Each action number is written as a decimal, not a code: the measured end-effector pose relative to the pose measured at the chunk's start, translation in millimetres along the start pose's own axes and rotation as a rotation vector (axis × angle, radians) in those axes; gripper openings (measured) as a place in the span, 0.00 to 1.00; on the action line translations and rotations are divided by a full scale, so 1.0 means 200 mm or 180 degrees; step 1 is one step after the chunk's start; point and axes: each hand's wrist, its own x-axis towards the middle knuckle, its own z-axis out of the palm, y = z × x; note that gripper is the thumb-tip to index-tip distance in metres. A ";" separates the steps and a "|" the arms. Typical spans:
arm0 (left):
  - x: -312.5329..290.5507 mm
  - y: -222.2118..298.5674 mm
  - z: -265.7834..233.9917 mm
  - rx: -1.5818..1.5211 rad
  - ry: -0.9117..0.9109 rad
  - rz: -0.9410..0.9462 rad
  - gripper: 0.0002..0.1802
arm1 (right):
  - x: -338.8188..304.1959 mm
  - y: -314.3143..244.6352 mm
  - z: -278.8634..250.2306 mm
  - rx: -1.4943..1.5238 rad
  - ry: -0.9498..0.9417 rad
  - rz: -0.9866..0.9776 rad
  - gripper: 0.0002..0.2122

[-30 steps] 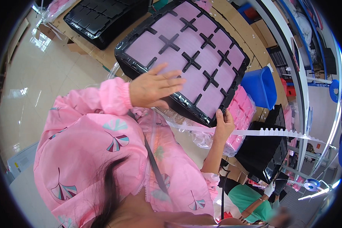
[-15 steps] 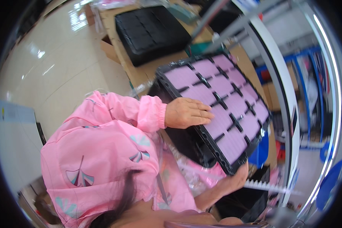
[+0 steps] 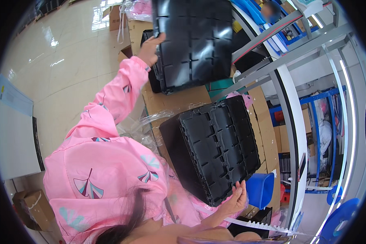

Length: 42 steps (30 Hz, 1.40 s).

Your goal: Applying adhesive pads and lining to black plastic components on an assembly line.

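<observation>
And here's the left hand (image 3: 149, 51), fingers hooked over 1 side of a glossy black tray (image 3: 191, 49), up over the far black stack (image 3: 151, 79) on the table (image 3: 162, 103)! Whether tray and stack touch, I can't tell. Down at the nearer black stack (image 3: 219, 150), the right hand (image 3: 234, 201) waits by the near corner, fingers loosely spread, grasping nothing I can make out. With only 1 hand visibly on that tray, the unsupported side could dip or twist, and its edge might clip the grey metal bar (image 3: 268, 36) alongside (a tight squeeze, that!). Set down skewed, it could sit crooked on the trays below. Closer in, a careless nudge from the right hand might shift the stack or bump the blue bin (image 3: 261, 191).
</observation>
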 end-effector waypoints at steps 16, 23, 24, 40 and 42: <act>1.04 -0.43 -1.01 0.1504 0.1623 -0.0656 0.27 | -0.07 0.09 0.06 -0.0618 -0.0314 0.0206 0.13; 0.67 -0.41 -0.49 0.4000 0.2025 -0.0005 0.41 | -0.15 0.13 0.07 -0.0802 -0.0147 0.0149 0.13; 0.66 -0.39 -0.46 0.4011 0.2040 -0.0003 0.41 | -0.16 0.13 0.06 -0.0826 -0.0138 0.0137 0.12; -0.05 -0.61 -0.38 0.6605 -0.2038 0.1984 0.26 | -0.20 0.17 0.04 -0.0891 0.0216 -0.0059 0.11; -0.04 -0.59 -0.42 0.6502 -0.1917 0.2074 0.24 | -0.19 0.19 0.03 -0.0870 0.0231 -0.0047 0.11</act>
